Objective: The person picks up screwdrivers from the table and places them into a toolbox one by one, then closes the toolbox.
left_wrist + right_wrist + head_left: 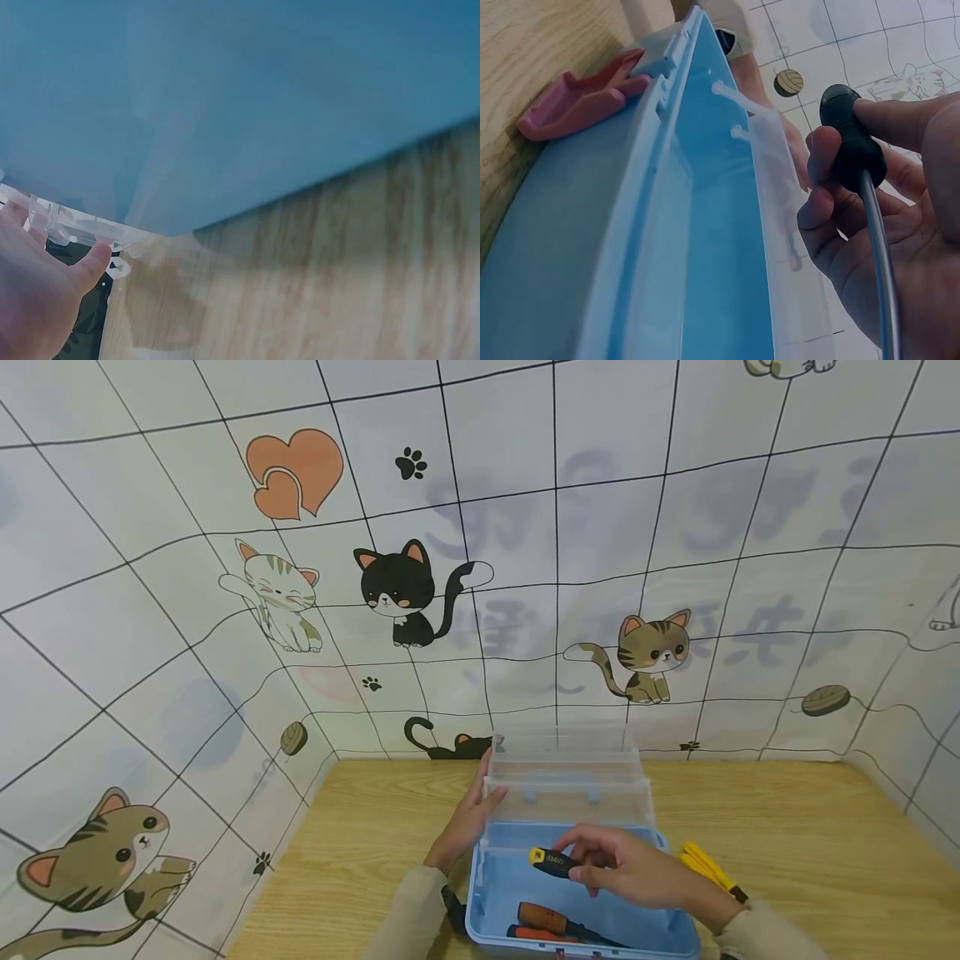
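Observation:
My right hand point(637, 867) pinches a screwdriver point(552, 862) by its black and yellow handle, above the blue box point(495, 889). In the right wrist view, its metal shaft point(881, 255) runs back past the palm. The box's clear lid point(570, 802) stands raised at the back. At its left edge, my left hand point(465, 822) grips it between thumb and fingers. Inside the box lie a screwdriver with an orange-brown handle point(542, 916) and a red-and-black handled tool point(534, 932), close together near the front wall.
A folded-looking yellow and black item point(703, 862) lies on the wooden table point(795, 835), right of the box and partly behind my right forearm. A pink-red latch point(577, 109) hangs from the box's front. Behind the table is a cat-patterned wall covering point(517, 635).

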A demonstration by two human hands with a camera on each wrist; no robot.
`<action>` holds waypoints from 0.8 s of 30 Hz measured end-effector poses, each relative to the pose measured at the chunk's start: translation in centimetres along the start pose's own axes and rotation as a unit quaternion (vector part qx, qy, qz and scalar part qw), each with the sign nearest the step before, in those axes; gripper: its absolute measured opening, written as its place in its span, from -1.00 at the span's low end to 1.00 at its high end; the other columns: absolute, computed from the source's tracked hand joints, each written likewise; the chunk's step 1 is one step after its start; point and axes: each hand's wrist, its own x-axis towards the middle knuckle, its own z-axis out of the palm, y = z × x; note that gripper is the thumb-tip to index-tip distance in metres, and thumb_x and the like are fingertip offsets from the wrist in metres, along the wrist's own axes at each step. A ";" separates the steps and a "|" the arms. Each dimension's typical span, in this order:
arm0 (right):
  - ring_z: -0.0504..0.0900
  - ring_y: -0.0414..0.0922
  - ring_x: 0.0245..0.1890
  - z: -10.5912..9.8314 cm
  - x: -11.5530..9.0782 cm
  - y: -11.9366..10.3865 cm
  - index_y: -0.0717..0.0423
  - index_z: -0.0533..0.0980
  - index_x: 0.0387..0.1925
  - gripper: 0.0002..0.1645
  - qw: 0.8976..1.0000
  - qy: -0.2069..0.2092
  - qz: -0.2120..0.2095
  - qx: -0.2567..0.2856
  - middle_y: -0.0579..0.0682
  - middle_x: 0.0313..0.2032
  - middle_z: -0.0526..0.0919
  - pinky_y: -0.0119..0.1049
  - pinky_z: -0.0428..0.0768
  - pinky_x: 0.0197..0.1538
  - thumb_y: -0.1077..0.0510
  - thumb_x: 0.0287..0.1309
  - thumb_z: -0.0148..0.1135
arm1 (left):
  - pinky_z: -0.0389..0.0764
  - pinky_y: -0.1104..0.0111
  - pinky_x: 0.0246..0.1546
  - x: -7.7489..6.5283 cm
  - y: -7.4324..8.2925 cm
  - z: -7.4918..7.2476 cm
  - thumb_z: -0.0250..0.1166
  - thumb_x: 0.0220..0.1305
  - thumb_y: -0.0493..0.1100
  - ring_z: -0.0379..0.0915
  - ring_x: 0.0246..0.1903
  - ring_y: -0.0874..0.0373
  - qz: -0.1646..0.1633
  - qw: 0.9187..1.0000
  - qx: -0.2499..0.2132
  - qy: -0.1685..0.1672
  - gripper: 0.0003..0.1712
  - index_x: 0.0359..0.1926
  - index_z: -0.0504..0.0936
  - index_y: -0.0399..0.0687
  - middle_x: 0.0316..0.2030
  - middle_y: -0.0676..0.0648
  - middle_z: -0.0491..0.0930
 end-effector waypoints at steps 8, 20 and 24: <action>0.64 -0.21 -0.41 0.8 0.5 0.1 0.10 0.44 0.20 -0.65 1.000 -0.018 0.013 0.002 0.24 -0.19 0.66 -0.18 0.66 -0.25 0.18 0.45 0.07 | 0.02 -0.36 0.32 0.0 -0.1 0.0 0.01 0.51 0.16 -0.30 0.54 -0.18 0.004 1.000 -0.014 -0.009 -0.24 0.47 -0.24 0.81 0.58 0.11 -0.30; 0.62 -0.23 -0.43 2.3 1.0 1.4 0.12 0.47 0.17 -0.66 0.999 -0.034 0.028 0.022 0.22 -0.26 0.66 -0.29 0.66 -0.25 0.19 0.42 0.10 | 0.12 -0.33 0.31 -0.1 0.0 0.0 0.01 0.50 0.18 -0.20 0.52 -0.21 -0.001 1.000 -0.016 -0.005 -0.23 0.50 -0.24 0.75 0.58 0.07 -0.25; 0.62 -0.23 -0.44 2.8 1.1 1.9 0.12 0.47 0.15 -0.68 0.999 -0.038 0.025 0.024 0.22 -0.28 0.65 -0.23 0.67 -0.29 0.21 0.42 0.10 | 0.18 -0.29 0.31 0.0 -0.1 0.0 0.02 0.50 0.17 -0.15 0.51 -0.20 0.003 1.000 -0.027 -0.009 -0.24 0.49 -0.23 0.78 0.58 0.06 -0.25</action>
